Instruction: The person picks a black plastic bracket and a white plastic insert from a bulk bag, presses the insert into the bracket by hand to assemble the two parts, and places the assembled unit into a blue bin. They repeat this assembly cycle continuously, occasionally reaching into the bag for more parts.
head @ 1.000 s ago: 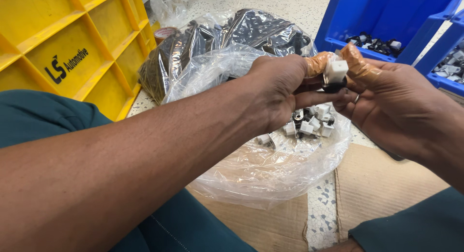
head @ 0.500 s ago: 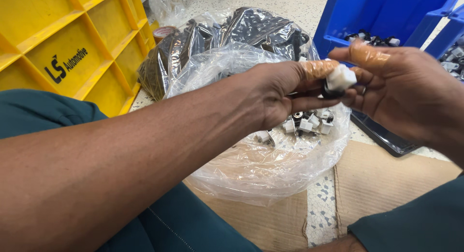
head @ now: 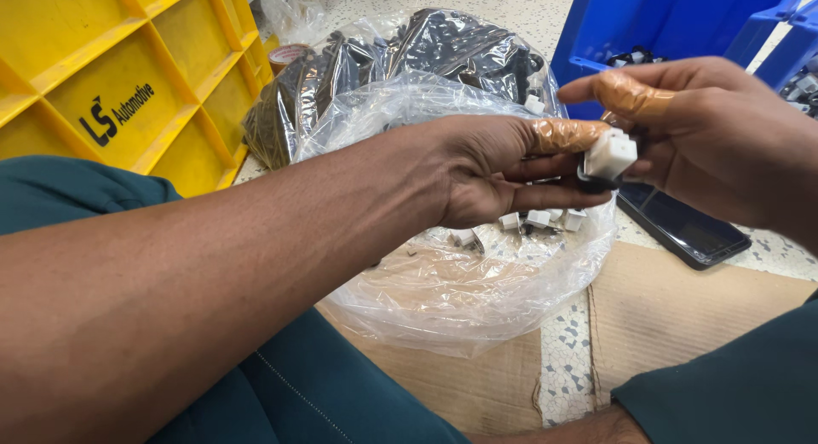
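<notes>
Listing left to right: yellow crate (head: 111, 86); left hand (head: 486, 167), fingers pinched on small white plastic connector (head: 609, 152); clear bag (head: 452, 282) of loose white pieces beneath; right hand (head: 724, 146) touching the connector's far side, fingers closed on it; blue bin (head: 648, 26) behind.
</notes>
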